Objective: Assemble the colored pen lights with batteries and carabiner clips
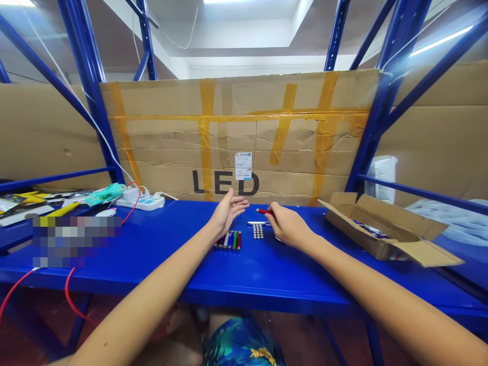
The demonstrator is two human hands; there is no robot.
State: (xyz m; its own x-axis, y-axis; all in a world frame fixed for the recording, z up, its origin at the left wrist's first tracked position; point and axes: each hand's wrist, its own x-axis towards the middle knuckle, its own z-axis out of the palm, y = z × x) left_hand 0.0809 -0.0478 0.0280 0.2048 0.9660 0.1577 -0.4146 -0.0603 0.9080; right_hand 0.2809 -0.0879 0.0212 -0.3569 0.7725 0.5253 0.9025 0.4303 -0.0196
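My right hand (286,223) pinches a small red flashlight (264,211), its free end pointing left above the table. My left hand (227,212) is open, palm facing right and fingers stretched out, with nothing visible in it. Beside its wrist lies a tidy row of slim flashlights (231,241) in several colours, partly hidden by the hand. Between the hands are several silver button cells (258,232) set out in a grid. Just beyond them lies a silver tube (257,223). Another shiny piece shows under my right hand, mostly covered.
On the right of the blue table (244,279) stands an open cardboard box (356,236) with metallic items inside. A white power strip (147,202) with cables sits at the back left, near packaged tools (64,206). A large cardboard sheet (171,142) closes off the back.
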